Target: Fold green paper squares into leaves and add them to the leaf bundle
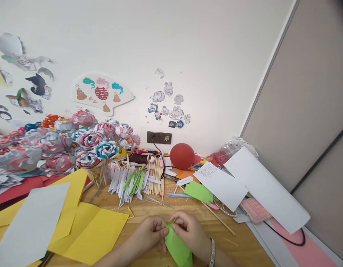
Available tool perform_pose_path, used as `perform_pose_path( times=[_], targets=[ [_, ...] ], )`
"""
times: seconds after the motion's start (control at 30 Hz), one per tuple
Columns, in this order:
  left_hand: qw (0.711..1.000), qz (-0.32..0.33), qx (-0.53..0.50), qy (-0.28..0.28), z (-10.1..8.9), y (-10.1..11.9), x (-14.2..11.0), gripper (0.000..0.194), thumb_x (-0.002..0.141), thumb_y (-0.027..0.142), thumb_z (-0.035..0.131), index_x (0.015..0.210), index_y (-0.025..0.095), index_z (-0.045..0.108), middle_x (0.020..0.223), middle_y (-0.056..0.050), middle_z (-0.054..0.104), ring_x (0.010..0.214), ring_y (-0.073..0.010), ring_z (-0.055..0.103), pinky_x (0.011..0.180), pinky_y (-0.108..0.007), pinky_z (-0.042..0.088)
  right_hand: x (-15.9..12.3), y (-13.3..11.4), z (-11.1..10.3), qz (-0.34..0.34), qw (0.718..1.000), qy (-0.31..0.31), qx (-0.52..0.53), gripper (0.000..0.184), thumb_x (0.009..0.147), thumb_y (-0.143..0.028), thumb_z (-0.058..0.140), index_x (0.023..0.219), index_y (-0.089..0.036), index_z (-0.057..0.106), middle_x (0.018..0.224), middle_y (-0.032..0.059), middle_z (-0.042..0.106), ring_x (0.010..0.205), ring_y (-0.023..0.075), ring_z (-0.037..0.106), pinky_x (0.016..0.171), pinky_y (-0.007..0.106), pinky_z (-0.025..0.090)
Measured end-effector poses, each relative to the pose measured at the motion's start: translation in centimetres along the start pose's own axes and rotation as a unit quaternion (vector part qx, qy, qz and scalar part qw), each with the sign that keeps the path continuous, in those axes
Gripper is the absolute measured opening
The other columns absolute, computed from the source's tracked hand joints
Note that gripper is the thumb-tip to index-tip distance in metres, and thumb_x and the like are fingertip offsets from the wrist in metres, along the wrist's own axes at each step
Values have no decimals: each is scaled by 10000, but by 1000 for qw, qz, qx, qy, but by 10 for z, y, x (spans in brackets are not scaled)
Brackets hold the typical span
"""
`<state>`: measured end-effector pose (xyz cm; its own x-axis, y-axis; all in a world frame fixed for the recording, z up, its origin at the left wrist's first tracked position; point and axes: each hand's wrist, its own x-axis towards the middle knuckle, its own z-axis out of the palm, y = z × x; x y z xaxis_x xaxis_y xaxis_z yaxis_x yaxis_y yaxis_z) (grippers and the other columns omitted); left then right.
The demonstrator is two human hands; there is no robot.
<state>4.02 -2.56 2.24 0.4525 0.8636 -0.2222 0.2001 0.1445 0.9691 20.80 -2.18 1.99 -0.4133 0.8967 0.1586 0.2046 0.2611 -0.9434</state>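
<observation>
A piece of bright green paper [179,249] is pinched between both my hands, low in the middle of the head view. My left hand [152,233] has thumb and fingers closed on its upper left edge. On the upper right edge, my right hand [190,229] grips with the thumb laid over the paper; a bracelet circles that wrist. The sheet's lower end hangs down toward the bottom of the view. More green paper [198,191] lies beyond my right hand. Ahead to the left is a pile of folded white and green paper strips [131,182].
Paper flowers [89,141] crowd the left back. Yellow sheets [96,233] and a white sheet [35,222] lie left. A red balloon [182,156] sits by the wall near wooden sticks [155,174]. White paper [268,189] and a pink keyboard-like device [255,209] are right.
</observation>
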Motion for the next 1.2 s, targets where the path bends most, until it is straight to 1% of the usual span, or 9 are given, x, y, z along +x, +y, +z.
perform_pose_path(
  times=[0.17,0.27,0.4,0.53,0.63,0.77,0.9,1.0,1.2],
  targets=[
    [1000,3,-28,-8,-2,2,-1,569,499,737,624,604,203,460,503,47,547,513,-159,580,541,-272,426,-2,-2,0,15,1000,-19,8,213,663,-167,605,865,-184,542,573,-77,430,518,99,409,482,202,294],
    [999,0,-38,-24,-4,3,-4,540,523,707,643,595,194,489,509,26,583,522,-161,586,550,-271,427,-2,-2,1,19,999,-33,1,224,656,-108,571,867,-179,551,558,-85,425,504,93,400,477,197,282],
    [998,0,-48,-39,-4,4,-4,571,526,742,603,606,181,528,550,-5,627,535,-158,589,579,-280,437,-2,0,1,20,999,-29,11,250,635,-77,532,861,-183,545,557,-86,424,504,92,406,477,192,283],
    [999,-1,-48,-13,0,0,-1,515,494,647,697,620,189,500,519,20,608,500,-139,564,556,-267,426,0,2,2,20,999,-17,26,242,622,-85,515,844,-182,530,578,-75,441,519,99,426,487,196,296],
    [999,-7,-50,11,2,-1,0,474,488,577,728,615,196,477,491,33,592,475,-137,554,533,-263,418,0,5,2,5,999,-22,34,204,651,-123,503,847,-176,520,582,-69,433,523,103,423,499,205,305],
    [997,-26,-64,15,1,0,-2,456,480,562,715,596,197,467,478,21,594,491,-178,594,517,-275,427,1,12,0,-11,1000,-17,-1,140,720,-178,480,845,-167,543,554,-64,415,502,108,411,486,212,300],
    [996,-35,-84,5,-2,1,-2,467,543,619,638,624,181,499,518,9,616,515,-177,609,527,-272,431,0,15,-3,-51,995,-7,-82,161,739,-155,466,829,-171,598,657,-2,558,600,144,525,548,228,374],
    [995,-38,-94,6,-4,3,-3,477,528,617,651,649,177,512,532,19,617,524,-172,609,529,-265,429,-3,13,-3,-85,987,0,-137,200,758,-153,452,834,-180,635,777,46,641,723,183,588,643,259,423],
    [995,-31,-93,-10,-5,10,-8,487,590,657,591,639,179,512,566,6,624,535,-159,602,548,-263,429,-7,7,-3,-87,988,4,-130,204,743,-162,476,862,-182,641,787,50,647,719,185,586,656,272,434]
  ],
)
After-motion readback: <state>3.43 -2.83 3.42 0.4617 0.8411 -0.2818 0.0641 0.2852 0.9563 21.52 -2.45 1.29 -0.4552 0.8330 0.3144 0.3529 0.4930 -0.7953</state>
